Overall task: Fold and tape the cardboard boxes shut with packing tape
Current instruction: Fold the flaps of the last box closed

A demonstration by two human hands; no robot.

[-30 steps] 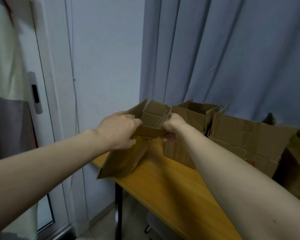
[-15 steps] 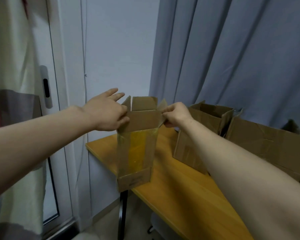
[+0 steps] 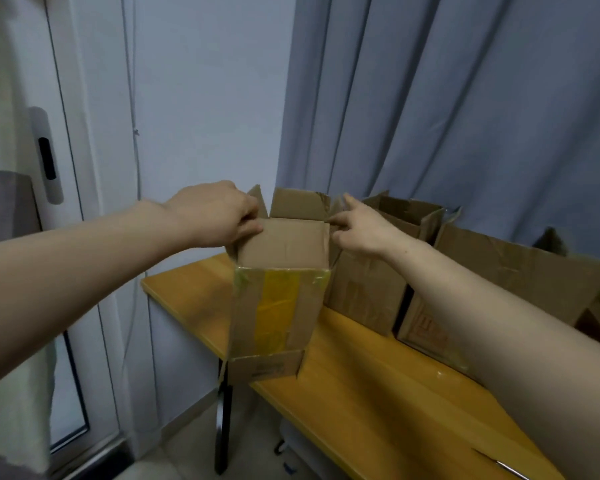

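A small cardboard box (image 3: 283, 247) with yellowish tape down its near side is held up above the left end of the wooden table (image 3: 343, 386). Its near flap is folded flat over the top, while the far flap and a side flap stand up. My left hand (image 3: 219, 216) grips the box's upper left corner, fingers curled over the left flap. At the upper right corner my right hand (image 3: 361, 226) pinches the right flap with its index finger stretched upward.
Two more open cardboard boxes (image 3: 378, 268) (image 3: 506, 282) stand on the table to the right, against a grey curtain (image 3: 447, 109). A white door with a handle (image 3: 47, 157) is at the left. Bare tabletop lies nearer to me.
The box has been lifted from lying tilted on the table to upright in the air. Its near flap now lies folded over the top. My left hand went from spread fingers to gripping the corner.
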